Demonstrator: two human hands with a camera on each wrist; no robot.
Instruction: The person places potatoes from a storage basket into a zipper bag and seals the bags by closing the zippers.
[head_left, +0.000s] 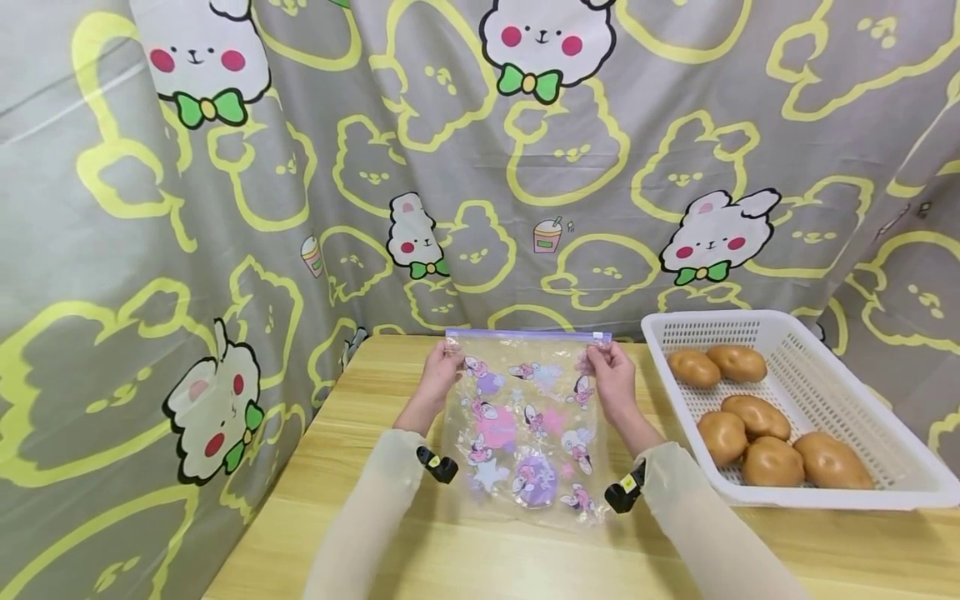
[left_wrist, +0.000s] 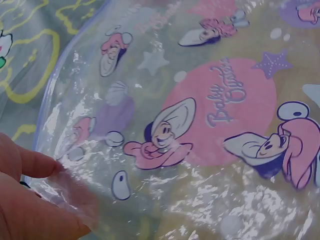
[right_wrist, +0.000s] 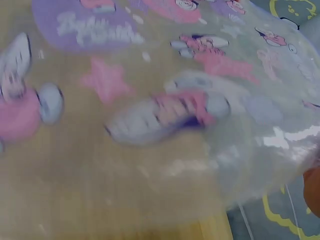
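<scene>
A clear zip bag (head_left: 525, 417) printed with cartoon characters, stars and pink and purple patches hangs upright over the table, its purple zip strip (head_left: 525, 335) along the top. A white slider (head_left: 597, 337) sits at the strip's right end. My left hand (head_left: 442, 371) pinches the bag near its upper left corner, thumb and finger on the film in the left wrist view. At the upper right corner, my right hand (head_left: 613, 379) pinches the other side. Printed film fills most of the right wrist view, blurred in places.
A white plastic basket (head_left: 888, 433) stands to the right on the wooden table (head_left: 352, 433), with several brown potatoes (head_left: 772, 461) inside. Behind and at the left hangs a grey curtain (head_left: 465, 175) with yellow outlines and rabbit faces. Both wrists carry small black cameras.
</scene>
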